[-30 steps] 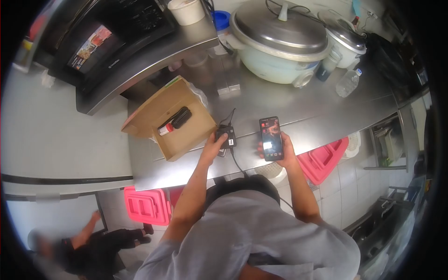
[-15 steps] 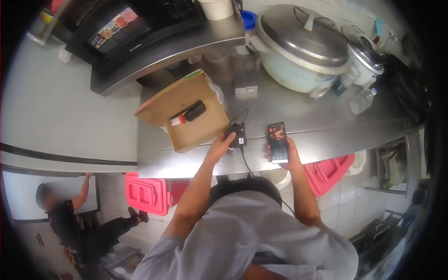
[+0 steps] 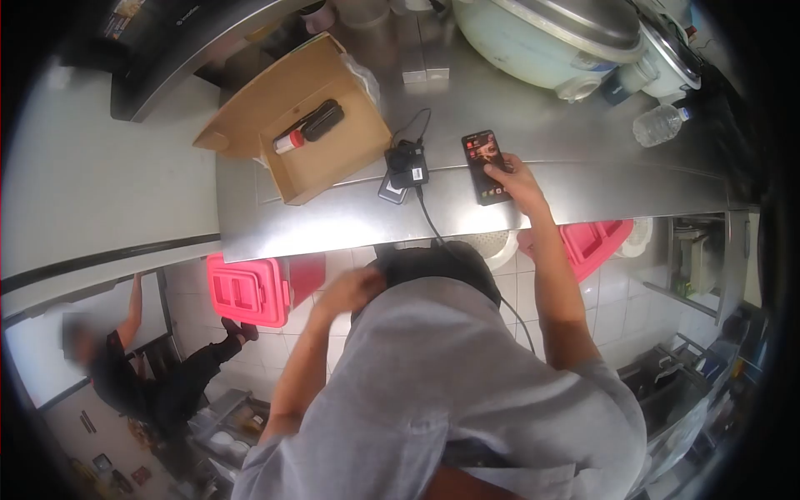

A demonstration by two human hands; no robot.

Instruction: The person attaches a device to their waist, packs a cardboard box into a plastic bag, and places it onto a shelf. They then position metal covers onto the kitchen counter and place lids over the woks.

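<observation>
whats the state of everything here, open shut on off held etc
phone, screen lit, right hand on it
left hand, near the waist, blurred, grip unclear
black device, cable attached, not held
cardboard box, open
water bottle, capped
large cooker, lid on
left pink bin, lid on

The left hand (image 3: 353, 289) is blurred, and the top edge crops the steel lid (image 3: 587, 27).
</observation>
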